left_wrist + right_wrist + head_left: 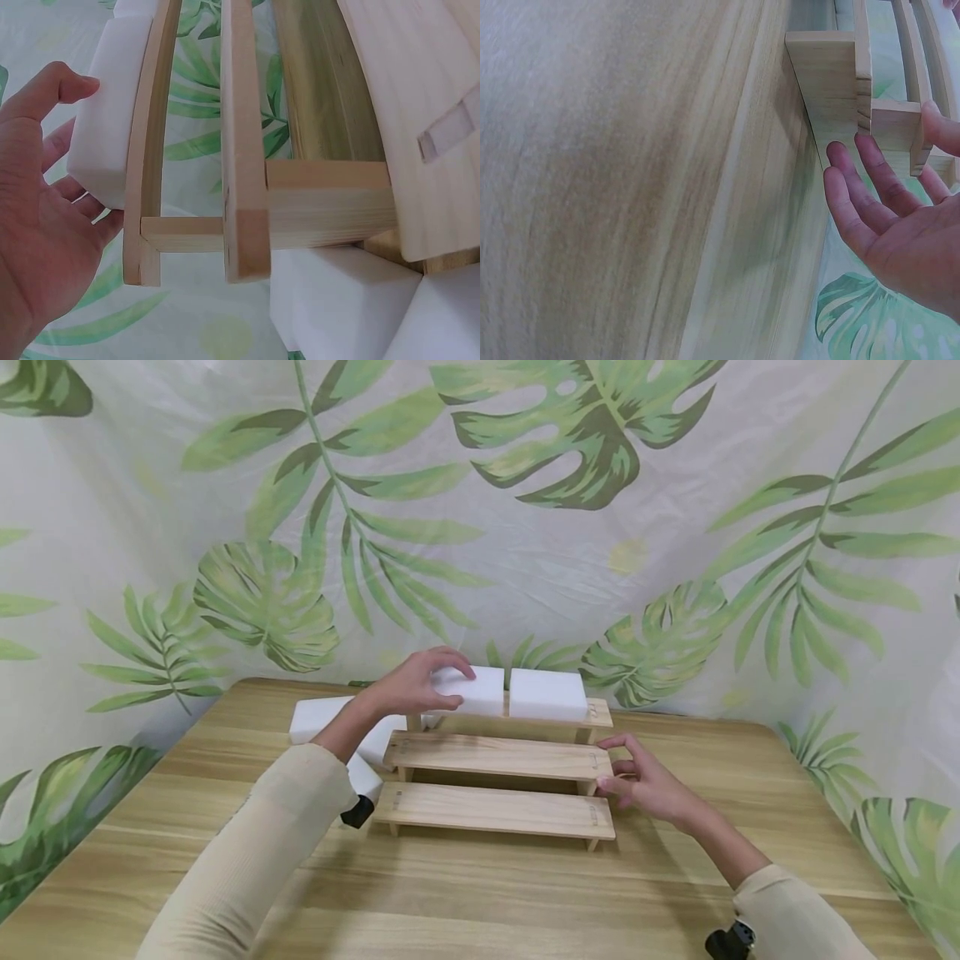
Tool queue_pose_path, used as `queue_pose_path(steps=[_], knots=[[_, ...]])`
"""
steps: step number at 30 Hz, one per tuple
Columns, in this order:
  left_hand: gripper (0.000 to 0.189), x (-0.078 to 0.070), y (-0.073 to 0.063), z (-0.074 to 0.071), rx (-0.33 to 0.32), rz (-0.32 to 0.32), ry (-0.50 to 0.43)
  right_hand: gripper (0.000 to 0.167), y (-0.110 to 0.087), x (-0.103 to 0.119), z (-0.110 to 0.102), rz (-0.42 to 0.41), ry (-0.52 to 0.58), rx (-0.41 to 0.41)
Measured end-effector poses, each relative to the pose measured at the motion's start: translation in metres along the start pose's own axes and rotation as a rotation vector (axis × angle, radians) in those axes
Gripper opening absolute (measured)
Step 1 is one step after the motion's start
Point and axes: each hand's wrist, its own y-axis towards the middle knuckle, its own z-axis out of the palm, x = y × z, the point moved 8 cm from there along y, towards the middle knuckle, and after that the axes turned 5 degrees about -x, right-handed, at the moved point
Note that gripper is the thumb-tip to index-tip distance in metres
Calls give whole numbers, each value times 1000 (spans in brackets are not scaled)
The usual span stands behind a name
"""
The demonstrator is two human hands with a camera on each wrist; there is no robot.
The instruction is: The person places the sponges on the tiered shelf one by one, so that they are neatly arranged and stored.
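Two white blocks (549, 695) are seated on the top tier of a three-tier wooden stand (495, 810), separated by a narrow gap. The left block (483, 693) is gripped by the left hand (412, 683), its outer end enclosed by curled thumb and fingers. The middle tier's right end is pinched between thumb and index finger of the right hand (648, 785); the remaining fingers are loosely extended. Further blocks (315, 718) are grouped beside the stand's left end, partly hidden by the left arm. The stand is supported by a wood-grain table (465, 893), backed by leaf-printed cloth (540, 568).
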Motion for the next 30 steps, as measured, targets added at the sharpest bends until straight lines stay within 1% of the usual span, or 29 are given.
queue_pose_path(steps=[12, 17, 21, 26, 30], knots=[[32, 1, -1, 0, -5, 21, 5, 55, 2, 0, -1, -9, 7, 0], [32, -1, -2, -1, -4, 18, 0, 55, 1, 1, 0, -10, 8, 2], [34, 0, -4, -2, -4, 18, -9, 55, 0, 1, 0, -11, 8, 1], [37, 2, -13, -10, -15, 13, -22, 56, 0, 2, 0, -13, 7, 1], [39, 6, -25, -21, -29, -3, -17, 56, -1, 1, 0, -14, 2, 0]])
